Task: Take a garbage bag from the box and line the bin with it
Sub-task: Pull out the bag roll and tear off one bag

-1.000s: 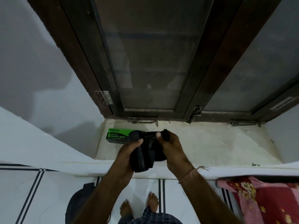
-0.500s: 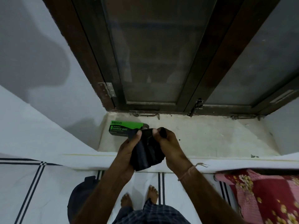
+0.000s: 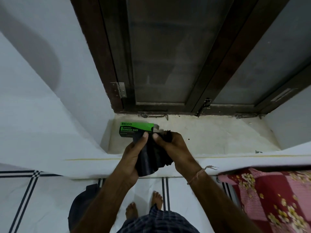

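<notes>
both hands up over the sill (image 3: 210, 138) now, left hand (image 3: 133, 157) and right hand (image 3: 175, 148) each pinching the black bag (image 3: 152, 157) at its top, thumbs close together, the crumpled bag hanging down between the palms. green box (image 3: 134, 129) lies on the sill just behind the left thumb, flap end toward the bag. dark bin (image 3: 80, 206) sits on the floor below, left of the bare feet (image 3: 133, 210). floral cloth (image 3: 272, 199) at right
</notes>
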